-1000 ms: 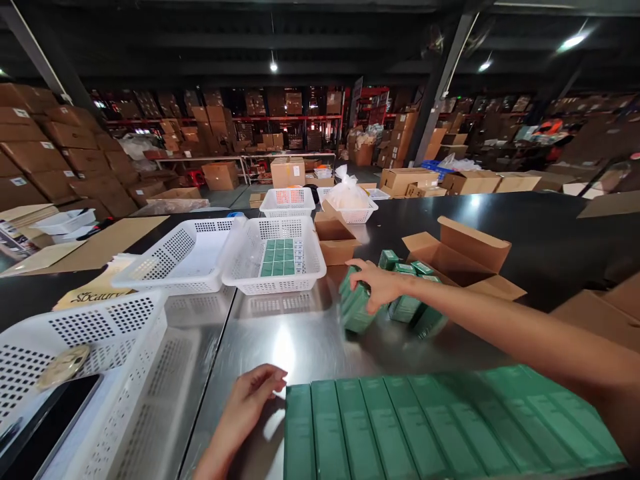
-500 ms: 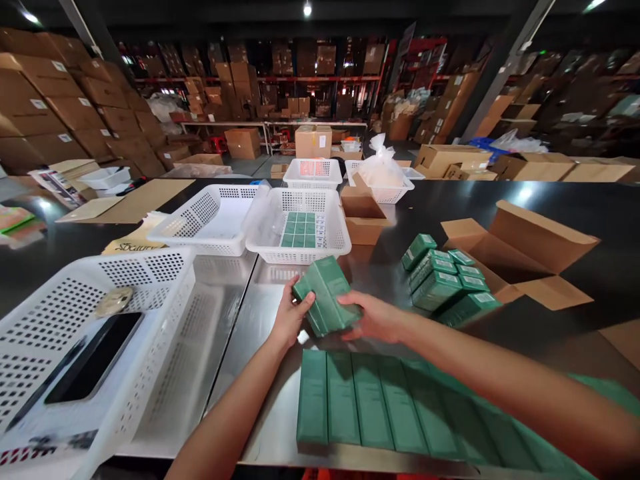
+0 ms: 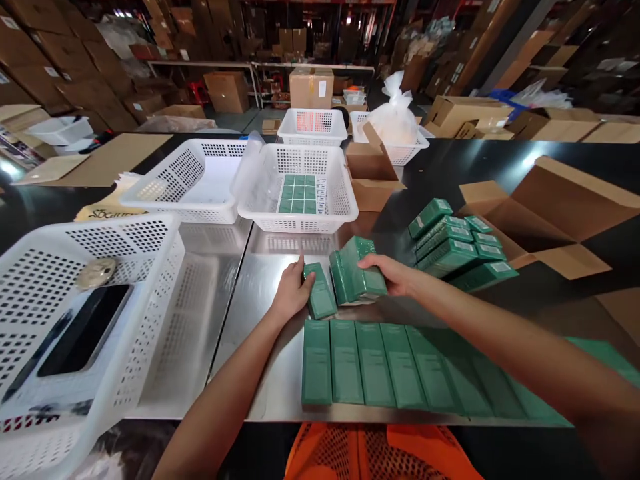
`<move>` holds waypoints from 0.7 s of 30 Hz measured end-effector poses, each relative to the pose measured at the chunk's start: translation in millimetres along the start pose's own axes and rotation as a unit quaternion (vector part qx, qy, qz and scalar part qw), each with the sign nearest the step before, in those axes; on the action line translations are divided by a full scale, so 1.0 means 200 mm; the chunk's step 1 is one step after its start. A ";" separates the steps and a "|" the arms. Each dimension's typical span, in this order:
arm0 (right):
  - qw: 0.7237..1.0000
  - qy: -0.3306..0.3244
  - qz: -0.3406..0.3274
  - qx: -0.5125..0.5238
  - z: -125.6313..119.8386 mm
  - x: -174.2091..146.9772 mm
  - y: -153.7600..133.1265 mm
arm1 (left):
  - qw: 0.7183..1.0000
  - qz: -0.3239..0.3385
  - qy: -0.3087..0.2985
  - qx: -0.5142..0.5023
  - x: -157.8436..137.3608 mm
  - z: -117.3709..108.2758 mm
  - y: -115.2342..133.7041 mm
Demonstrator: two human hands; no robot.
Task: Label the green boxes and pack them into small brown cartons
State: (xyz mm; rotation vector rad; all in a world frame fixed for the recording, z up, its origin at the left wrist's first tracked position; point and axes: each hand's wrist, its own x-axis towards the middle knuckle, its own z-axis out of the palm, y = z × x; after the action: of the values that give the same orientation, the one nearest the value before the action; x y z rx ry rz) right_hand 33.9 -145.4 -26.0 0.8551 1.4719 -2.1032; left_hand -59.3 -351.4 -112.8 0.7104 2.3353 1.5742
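My left hand point(image 3: 294, 290) grips a single green box point(image 3: 320, 291) by its left side, low over the metal tabletop. Just to the right, my right hand point(image 3: 387, 272) is wrapped around a few green boxes point(image 3: 356, 268) pressed together, a narrow gap separating them from the single one. Nearer to me, a row of green boxes point(image 3: 370, 363) lies side by side along the table's front edge, partly covered by my right forearm. Another group of green boxes with white labels point(image 3: 453, 243) stands at the right, beside an open cardboard carton point(image 3: 550, 207).
A white basket point(image 3: 300, 223) holding a block of green boxes and a sheet of labels stands ahead. Left of it is another white basket point(image 3: 183, 212). The large near-left basket point(image 3: 150, 320) contains a phone point(image 3: 85, 330) and a tape roll point(image 3: 97, 273). Behind sits a tied plastic bag point(image 3: 395, 113).
The green boxes that both hands held together are now parted: one is with my left hand, the others with my right. They are lower toward the table. The view has tilted down.
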 end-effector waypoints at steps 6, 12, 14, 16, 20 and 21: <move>0.998 0.056 -0.018 -0.025 0.04 -0.03 0.04 | 0.997 0.048 -0.036 0.050 -0.01 0.02 -0.02; 0.995 0.066 0.064 -0.024 0.05 -0.04 0.09 | 0.997 0.022 -0.040 0.062 -0.05 0.05 -0.03; 0.994 0.065 0.086 -0.009 0.01 -0.07 0.09 | 0.997 0.015 -0.034 0.064 -0.06 0.06 -0.03; 0.995 0.084 0.061 0.005 -0.04 -0.09 0.08 | 0.996 0.031 -0.032 0.082 -0.07 0.06 -0.01; 0.988 0.155 0.000 0.015 -0.12 -0.11 0.05 | 0.970 0.140 -0.087 0.179 -0.09 0.02 0.06; 0.985 0.172 -0.006 0.012 -0.13 -0.11 0.05 | 0.959 0.161 -0.113 0.202 -0.10 0.02 0.08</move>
State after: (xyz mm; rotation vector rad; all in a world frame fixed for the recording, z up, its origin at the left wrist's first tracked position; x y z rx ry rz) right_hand 62.9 -124.6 -24.1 1.2725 1.6221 -2.0603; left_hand -36.8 -353.9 -101.2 1.3447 2.4773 1.0450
